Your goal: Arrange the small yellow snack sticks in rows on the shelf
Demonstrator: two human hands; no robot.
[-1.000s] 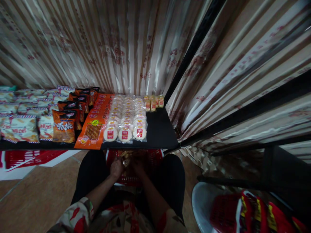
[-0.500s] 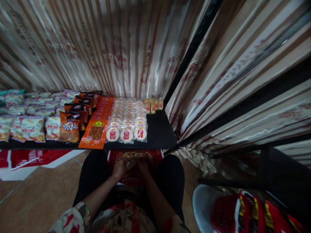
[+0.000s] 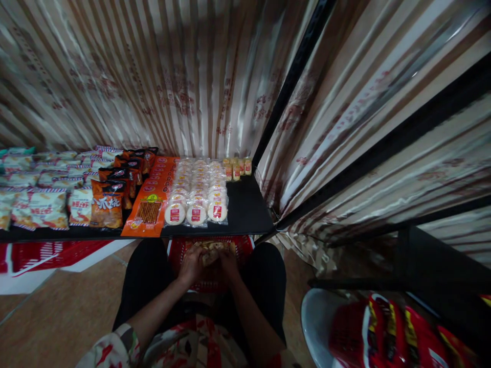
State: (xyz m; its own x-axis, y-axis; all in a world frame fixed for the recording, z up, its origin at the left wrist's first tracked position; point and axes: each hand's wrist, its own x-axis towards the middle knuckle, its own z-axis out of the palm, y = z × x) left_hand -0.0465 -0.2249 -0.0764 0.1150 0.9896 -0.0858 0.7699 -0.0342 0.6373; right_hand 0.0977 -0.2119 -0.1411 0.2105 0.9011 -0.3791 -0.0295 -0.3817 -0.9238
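Observation:
Low in the middle of the view, a red basket point(image 3: 174, 254) sits between the knees, below the shelf's front edge. It holds small tan packs point(image 3: 210, 253), too dim to read. My left hand point(image 3: 191, 263) is closed around the left side of a clump of these packs. On the clump's right side, my right hand point(image 3: 229, 261) has its fingers curled in, partly hidden. Both hands are over the basket, a little apart.
On the black shelf point(image 3: 247, 204) stand white snack bags point(image 3: 49, 208), orange bags point(image 3: 106, 204), a flat orange pack point(image 3: 149, 210), rows of round white cakes point(image 3: 196, 214) and small yellow packs point(image 3: 236, 169). Black posts and a curtain point(image 3: 184, 76) surround it. Red packets point(image 3: 395, 332) are lower right.
My hands have moved slightly apart, and more of the tan packs shows between them. The whole view has shifted a little, so the shelf appears further left.

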